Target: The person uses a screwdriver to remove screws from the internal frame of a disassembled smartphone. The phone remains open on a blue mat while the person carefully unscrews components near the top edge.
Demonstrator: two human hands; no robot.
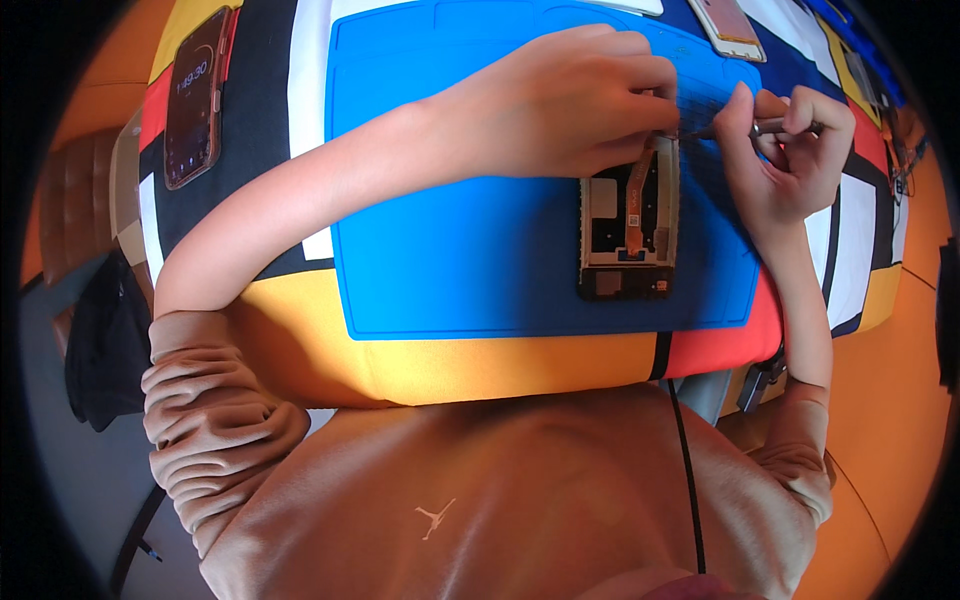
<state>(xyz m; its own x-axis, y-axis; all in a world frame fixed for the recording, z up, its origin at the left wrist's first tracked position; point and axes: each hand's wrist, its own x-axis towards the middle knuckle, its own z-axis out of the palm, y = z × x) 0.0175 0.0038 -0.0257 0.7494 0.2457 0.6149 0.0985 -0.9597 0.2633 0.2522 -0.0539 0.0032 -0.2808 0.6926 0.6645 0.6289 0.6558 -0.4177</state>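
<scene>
My left hand reaches across from the left, its fingers curled down over the far end of an opened phone and closed on it. The phone lies lengthwise on a blue mat, showing its dark inner frame and an orange ribbon cable along the middle. On the right, my right hand pinches a slim, dark metal tool. The tool points left, and its tip is close to the fingers of my left hand at the phone's far edge. My left hand hides the phone's far end.
A lit smartphone lies at the far left of the patterned tablecloth. Another phone part lies beyond the mat at the back right. Cables are at the right edge, and a black cord hangs down my front.
</scene>
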